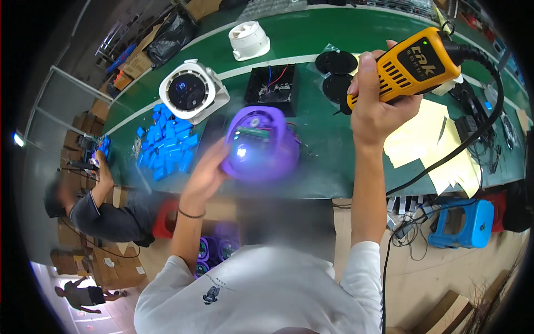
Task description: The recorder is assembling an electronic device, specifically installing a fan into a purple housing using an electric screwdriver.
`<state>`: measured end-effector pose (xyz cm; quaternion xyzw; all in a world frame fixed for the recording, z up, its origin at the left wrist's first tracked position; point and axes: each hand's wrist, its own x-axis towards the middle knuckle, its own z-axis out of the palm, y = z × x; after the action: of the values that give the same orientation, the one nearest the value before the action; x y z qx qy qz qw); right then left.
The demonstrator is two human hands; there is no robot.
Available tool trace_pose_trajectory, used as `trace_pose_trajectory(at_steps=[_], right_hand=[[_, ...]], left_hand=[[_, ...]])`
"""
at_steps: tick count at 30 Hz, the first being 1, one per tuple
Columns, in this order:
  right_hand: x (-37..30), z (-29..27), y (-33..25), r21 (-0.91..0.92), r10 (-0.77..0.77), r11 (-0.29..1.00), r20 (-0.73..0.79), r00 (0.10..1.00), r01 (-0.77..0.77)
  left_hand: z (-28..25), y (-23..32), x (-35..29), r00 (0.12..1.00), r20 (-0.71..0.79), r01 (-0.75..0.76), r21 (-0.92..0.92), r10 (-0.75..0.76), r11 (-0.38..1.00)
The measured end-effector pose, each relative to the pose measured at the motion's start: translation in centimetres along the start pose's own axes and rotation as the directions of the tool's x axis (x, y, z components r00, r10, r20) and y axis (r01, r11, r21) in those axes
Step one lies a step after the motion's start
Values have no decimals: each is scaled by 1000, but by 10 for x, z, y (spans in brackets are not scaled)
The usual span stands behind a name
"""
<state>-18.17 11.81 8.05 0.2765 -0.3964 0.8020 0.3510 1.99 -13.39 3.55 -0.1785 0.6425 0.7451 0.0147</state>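
My left hand (208, 172) is closed on the left side of a rounded purple plastic housing (267, 153) at the table's near edge. Inside its opening a green circuit board (251, 132) shows, and thin wires stick out at its right; part of it is blurred. Raised to the right, my right hand (378, 111) grips a yellow corded electric screwdriver (409, 67). A thin bit shows at its nose, pointing down and left, apart from the housing. A small green light glows on its body.
Blue wrapped packs (169, 142) lie heaped at left, near a white fan-like device (192, 92). Beyond stand a black box with wires (272, 89) and a white part (248, 42). Yellow sheets (423, 136) and a black cable (473, 136) lie right. Another person (105, 206) works at far left.
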Motion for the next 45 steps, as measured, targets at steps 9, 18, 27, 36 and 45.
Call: trace_pose_trajectory(at_steps=[9,18,27,36,45], right_hand=[[12,-25,-2,-112,-35,993,-138,990,20],[5,-33,2,-223,-46,975,-110,993,21],[-6,-28,-9,-177,44,981,-186,982,-78],[10,4,0,-138,-65,989,-60,996,56],[-9,-12,-15,-120,155,982,80,985,-145]], left_hand=[[51,92,92,987,45,-142,-200,154,969],[126,129,396,973,-160,-176,-45,166,983],[155,111,289,420,131,-818,483,898,312],[131,146,-37,-469,836,-72,-359,-286,-931],[81,109,15,-41,721,-776,412,691,-477]])
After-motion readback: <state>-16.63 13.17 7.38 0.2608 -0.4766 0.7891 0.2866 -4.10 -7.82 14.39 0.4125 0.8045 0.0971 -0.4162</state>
